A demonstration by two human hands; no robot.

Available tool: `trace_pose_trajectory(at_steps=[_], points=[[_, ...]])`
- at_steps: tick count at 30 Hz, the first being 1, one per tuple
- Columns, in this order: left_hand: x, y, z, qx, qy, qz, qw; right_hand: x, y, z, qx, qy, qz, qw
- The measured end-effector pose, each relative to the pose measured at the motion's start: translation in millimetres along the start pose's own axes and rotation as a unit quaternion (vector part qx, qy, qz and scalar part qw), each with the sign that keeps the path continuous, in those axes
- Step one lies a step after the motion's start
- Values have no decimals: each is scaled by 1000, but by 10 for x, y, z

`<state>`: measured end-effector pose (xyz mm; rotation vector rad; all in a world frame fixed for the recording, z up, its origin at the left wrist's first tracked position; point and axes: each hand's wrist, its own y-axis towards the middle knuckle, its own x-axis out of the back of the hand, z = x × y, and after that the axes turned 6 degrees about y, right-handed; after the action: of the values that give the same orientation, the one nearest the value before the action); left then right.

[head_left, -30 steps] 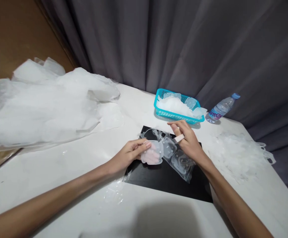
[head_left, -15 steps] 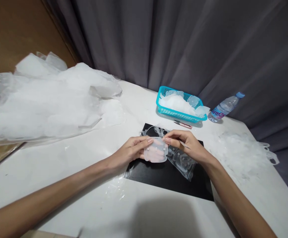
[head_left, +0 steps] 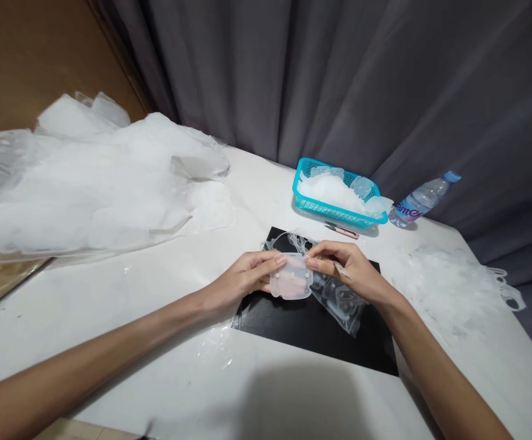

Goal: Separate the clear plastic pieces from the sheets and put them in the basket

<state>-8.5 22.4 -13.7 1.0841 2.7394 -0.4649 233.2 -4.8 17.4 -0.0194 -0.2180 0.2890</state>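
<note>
A translucent, roughly square plastic piece (head_left: 292, 286) is held up over a black mat (head_left: 284, 327). My left hand (head_left: 259, 272) grips its left side, thumb on top and fingers behind it. At the piece's upper right edge, the thumb and fingertips of my right hand (head_left: 334, 260) are pinched together. A small pale strip shows by the right hand's fingers; what it belongs to is unclear. Beneath that hand, a clear plastic sheet with cut shapes (head_left: 346, 308) lies across the mat, partly hidden by the hand.
A turquoise basket (head_left: 334, 212) of translucent pieces stands behind the mat, with small pink-handled snips (head_left: 346, 231) before it. Right of it is a water bottle (head_left: 424, 198). Plastic scraps (head_left: 453, 293) lie at right, a large bagged heap (head_left: 87, 189) at left.
The view has shifted slightly, so most things sit a little further right. Both hands keep nearly the same hold on the plastic piece.
</note>
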Motion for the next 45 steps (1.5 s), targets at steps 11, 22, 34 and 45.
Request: trace_pose_trajectory(at_steps=[11,22,34,45], points=[[31,-67,130,-224,462,44,857,698,128,82,80,-131,-177,972],[-7,-10,215,-301,663,48,683,1600,721,-134,44,-237,-399,885],[-104,-63,269,-347,660,49,665,146,-397,-291,65,-123,-155,978],[-161,-154,318,-309,643,46,699,-216,-630,-382,62,-89,-107,988]])
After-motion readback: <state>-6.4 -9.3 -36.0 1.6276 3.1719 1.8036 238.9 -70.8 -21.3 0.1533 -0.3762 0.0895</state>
